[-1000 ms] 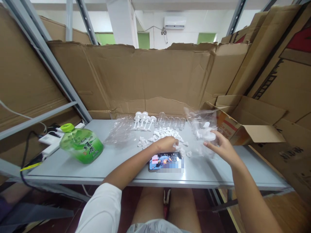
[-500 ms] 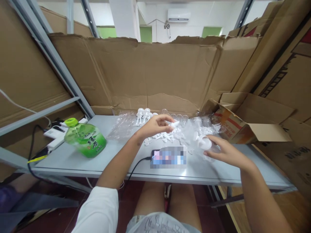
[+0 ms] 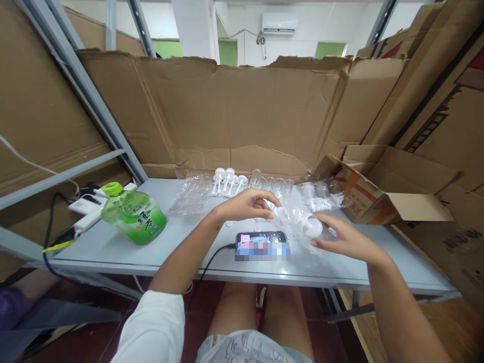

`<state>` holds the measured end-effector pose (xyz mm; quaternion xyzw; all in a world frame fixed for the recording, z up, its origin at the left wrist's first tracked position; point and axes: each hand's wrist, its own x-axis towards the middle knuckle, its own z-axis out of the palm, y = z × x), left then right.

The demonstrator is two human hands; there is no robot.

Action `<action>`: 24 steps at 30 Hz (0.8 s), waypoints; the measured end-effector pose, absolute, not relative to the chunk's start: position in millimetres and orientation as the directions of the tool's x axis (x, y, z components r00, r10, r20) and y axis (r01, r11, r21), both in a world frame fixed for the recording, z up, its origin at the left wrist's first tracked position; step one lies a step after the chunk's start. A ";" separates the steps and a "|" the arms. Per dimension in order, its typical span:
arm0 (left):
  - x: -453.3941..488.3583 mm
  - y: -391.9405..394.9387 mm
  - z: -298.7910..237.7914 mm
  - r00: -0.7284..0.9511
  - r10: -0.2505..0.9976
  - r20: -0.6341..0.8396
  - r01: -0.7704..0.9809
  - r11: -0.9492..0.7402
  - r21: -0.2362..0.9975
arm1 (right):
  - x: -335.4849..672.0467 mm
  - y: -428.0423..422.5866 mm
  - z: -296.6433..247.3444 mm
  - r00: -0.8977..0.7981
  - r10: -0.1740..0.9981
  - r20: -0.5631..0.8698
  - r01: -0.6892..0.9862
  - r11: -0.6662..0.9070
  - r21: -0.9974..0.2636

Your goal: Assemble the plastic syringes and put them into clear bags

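My left hand [image 3: 251,204] is closed in a pinch at the mouth of a thin clear plastic bag [image 3: 297,214]. Between its fingertips is a small white plastic part [image 3: 279,214], partly hidden and blurred against the bag. My right hand [image 3: 340,237] grips the bag from the right, fingers around a white round-topped piece [image 3: 313,227] inside it. Behind my hands stand several clear plastic cups [image 3: 270,184] in a row. To their left are several white pieces with round tops and thin stems [image 3: 229,179]. Small white parts [image 3: 257,228] lie on the table under my left hand.
A phone [image 3: 260,244] with a cable lies at the front of the grey table [image 3: 189,257]. A large green-capped bottle [image 3: 134,214] stands left, beside power strips [image 3: 86,214]. Plastic wrapping [image 3: 192,194] lies behind. An open cardboard box [image 3: 363,194] sits right; cardboard walls the back.
My left hand has moved down and right with the white part, from above the pile to the bag. My right hand has shifted slightly left with the bag.
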<state>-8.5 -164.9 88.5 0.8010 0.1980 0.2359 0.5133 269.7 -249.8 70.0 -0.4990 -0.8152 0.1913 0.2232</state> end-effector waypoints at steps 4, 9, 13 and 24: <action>-7.6 -165.4 91.4 0.814 0.558 0.161 0.157 -0.479 0.864 | 268.3 -248.3 68.6 -0.395 0.901 0.179 0.729 0.426 -0.536; -8.0 -157.1 93.0 0.831 0.536 0.146 0.117 -0.425 0.897 | 268.1 -249.5 69.8 -0.393 0.902 0.175 0.720 0.421 -0.551; -9.2 -151.3 94.3 0.816 0.564 0.128 0.132 -0.398 0.908 | 268.2 -249.2 68.8 -0.390 0.904 0.177 0.719 0.419 -0.555; 3.2 -166.0 103.2 0.747 0.624 0.229 0.234 -0.569 0.789 | 266.7 -245.6 64.4 -0.393 0.901 0.186 0.714 0.426 -0.556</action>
